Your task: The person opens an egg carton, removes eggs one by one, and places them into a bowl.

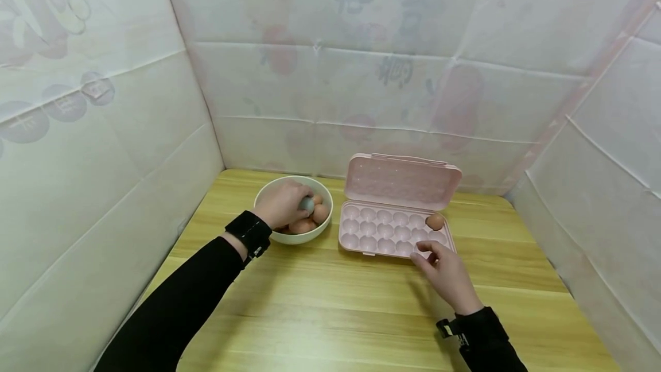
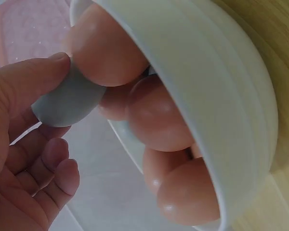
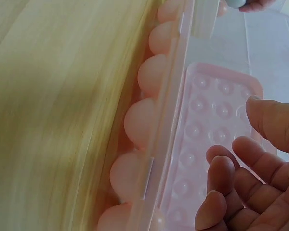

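Note:
My left hand (image 1: pixel 281 204) reaches over a white bowl (image 1: pixel 294 239) and pinches a pale blue-green egg (image 2: pixel 70 98) between thumb and fingers. Several brown eggs (image 2: pixel 159 115) lie in the bowl, and one touches the blue-green egg in the left wrist view. To the right is a pink egg carton (image 1: pixel 356 250), its lid (image 1: pixel 403 182) raised. One brown egg (image 1: pixel 435 221) sits in the back right corner cup of the carton. At the carton's front right, my right hand (image 1: pixel 448 277) hovers with loosely bent fingers, holding nothing.
Everything stands on a wooden table (image 1: pixel 299 314). Pale printed sheeting (image 1: pixel 320 90) closes in the back and both sides, close behind the bowl and the carton lid.

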`<state>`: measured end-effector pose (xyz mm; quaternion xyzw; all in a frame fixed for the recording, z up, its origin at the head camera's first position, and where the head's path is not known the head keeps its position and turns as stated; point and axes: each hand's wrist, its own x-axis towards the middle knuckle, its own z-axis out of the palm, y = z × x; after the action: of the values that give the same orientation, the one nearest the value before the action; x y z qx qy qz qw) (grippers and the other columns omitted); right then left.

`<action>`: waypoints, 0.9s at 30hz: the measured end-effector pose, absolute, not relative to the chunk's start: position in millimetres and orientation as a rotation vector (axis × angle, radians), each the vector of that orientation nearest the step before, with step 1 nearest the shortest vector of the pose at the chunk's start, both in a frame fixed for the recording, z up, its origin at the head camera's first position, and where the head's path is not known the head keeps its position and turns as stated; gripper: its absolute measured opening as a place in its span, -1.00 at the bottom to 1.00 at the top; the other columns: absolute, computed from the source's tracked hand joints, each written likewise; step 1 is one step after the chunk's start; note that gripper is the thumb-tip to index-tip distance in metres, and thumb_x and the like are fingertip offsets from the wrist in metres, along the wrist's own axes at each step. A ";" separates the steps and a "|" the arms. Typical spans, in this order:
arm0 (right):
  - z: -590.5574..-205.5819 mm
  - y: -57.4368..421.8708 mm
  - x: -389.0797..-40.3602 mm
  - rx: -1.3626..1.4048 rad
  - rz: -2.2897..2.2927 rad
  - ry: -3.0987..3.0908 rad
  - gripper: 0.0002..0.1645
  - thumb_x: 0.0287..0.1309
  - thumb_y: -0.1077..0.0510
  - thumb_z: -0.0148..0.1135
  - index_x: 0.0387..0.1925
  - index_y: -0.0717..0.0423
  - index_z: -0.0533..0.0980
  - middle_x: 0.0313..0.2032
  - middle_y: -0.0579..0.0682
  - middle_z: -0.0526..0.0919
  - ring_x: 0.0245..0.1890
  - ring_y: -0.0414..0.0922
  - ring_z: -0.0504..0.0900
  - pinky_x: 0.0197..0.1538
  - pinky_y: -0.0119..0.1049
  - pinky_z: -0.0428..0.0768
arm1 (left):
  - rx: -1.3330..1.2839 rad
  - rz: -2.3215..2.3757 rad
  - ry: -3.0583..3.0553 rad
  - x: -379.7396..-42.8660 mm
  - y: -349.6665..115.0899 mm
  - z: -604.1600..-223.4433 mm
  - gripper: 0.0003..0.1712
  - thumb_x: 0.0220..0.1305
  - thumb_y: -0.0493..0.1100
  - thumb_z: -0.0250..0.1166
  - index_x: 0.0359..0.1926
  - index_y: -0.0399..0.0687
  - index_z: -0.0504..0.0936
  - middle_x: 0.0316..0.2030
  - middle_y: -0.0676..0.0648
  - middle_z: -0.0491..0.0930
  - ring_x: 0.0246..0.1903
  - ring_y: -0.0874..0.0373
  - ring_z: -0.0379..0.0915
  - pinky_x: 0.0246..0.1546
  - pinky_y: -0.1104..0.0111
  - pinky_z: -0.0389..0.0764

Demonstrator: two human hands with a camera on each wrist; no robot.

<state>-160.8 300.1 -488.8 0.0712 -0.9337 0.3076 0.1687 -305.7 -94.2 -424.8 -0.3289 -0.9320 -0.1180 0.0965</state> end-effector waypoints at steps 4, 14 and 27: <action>-486.1 301.6 -161.2 0.189 0.866 -2.658 -0.73 0.35 0.10 0.48 -0.02 0.16 0.70 -0.38 -0.07 0.67 -0.39 -0.33 0.47 -0.34 -0.41 0.47 | -0.977 -0.335 -2.778 -306.7 -95.2 -427.4 -0.95 0.34 -0.19 0.44 -0.22 0.00 0.71 -0.30 0.01 0.68 -0.24 0.09 0.57 -0.01 0.21 0.65; -489.2 307.0 -162.0 0.192 0.838 -2.645 -0.70 0.33 0.11 0.50 -0.02 0.19 0.69 -0.44 -0.08 0.62 -0.45 -0.34 0.45 -0.39 -0.42 0.45 | -0.948 -0.444 -2.883 -314.0 -96.2 -431.1 -0.86 0.28 -0.14 0.52 -0.20 -0.01 0.74 -0.32 0.04 0.71 -0.27 0.11 0.57 -0.10 0.25 0.64; -489.1 308.2 -163.3 0.180 0.844 -2.638 -0.69 0.33 0.11 0.49 -0.02 0.22 0.69 -0.44 -0.05 0.62 -0.46 -0.33 0.45 -0.40 -0.41 0.45 | -0.778 -0.627 -2.984 -316.3 -97.6 -431.1 -0.69 0.28 -0.10 0.46 -0.54 0.05 0.55 -0.58 0.07 0.55 -0.50 0.13 0.45 -0.33 0.32 0.50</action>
<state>-163.3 308.2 -489.1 0.0637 -0.9345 0.2990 0.1822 -316.3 -97.6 -431.1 -0.2474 -0.9482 -0.1993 -0.0025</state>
